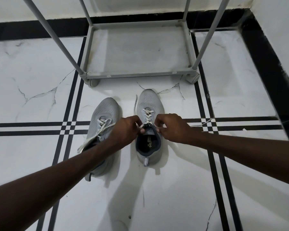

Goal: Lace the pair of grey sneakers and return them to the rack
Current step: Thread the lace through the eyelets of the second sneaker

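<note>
Two grey mesh sneakers stand side by side on the white floor, toes pointing away from me. The right sneaker (148, 104) has white lace crossed through its eyelets. My left hand (125, 129) and my right hand (170, 125) sit at its top eyelets, each pinching a part of the white lace (147, 117). One lace end trails right across the floor (205, 122). The left sneaker (105, 109) is partly hidden under my left forearm, and its white lace (97, 134) lies loose over its side.
A grey shoe rack (137, 75) with thin poles stands just beyond the sneakers, its bottom shelf bare. The floor is white marble tile with black stripes (40, 127). A black skirting band runs along the far wall and down the right side.
</note>
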`<state>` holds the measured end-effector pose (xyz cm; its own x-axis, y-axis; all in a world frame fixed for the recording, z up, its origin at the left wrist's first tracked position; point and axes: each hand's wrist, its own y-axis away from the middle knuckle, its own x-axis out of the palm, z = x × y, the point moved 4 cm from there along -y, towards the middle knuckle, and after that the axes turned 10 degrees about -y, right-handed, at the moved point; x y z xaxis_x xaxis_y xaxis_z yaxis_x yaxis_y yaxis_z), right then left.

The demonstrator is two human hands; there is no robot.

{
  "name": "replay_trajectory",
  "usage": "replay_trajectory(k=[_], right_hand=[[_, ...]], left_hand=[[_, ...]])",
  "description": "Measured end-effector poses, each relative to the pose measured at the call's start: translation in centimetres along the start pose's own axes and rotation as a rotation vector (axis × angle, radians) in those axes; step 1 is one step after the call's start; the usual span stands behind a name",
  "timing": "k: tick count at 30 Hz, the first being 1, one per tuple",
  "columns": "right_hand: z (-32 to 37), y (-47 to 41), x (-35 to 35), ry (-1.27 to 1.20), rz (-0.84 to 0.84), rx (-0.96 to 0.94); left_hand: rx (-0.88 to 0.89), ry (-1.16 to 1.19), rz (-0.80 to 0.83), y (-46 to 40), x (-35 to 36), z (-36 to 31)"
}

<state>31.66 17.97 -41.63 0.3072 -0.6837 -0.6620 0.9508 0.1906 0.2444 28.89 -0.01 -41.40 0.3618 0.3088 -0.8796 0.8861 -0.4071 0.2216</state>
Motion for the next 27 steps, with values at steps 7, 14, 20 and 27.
replay_trajectory(k=[7, 14, 20, 27], right_hand=[[0.6, -1.3, -0.4, -0.332, -0.005, 0.237], [1.6, -0.3, -0.2, 0.505, 0.161, -0.169], [0.1, -1.4, -1.0, 0.662, 0.201, -0.240], [-1.8, -0.1, -1.7, 0.592, 0.220, -0.144]], left_hand=[[-0.033, 0.152, 0.099, -0.4, -0.8, -0.1], [0.180, -0.260, -0.030, -0.5, -1.6, 0.1], [0.264, -0.434, 0.012, 0.1, -1.0, 1.3], [0.202, -0.341, 0.068, 1.0, -1.0, 1.3]])
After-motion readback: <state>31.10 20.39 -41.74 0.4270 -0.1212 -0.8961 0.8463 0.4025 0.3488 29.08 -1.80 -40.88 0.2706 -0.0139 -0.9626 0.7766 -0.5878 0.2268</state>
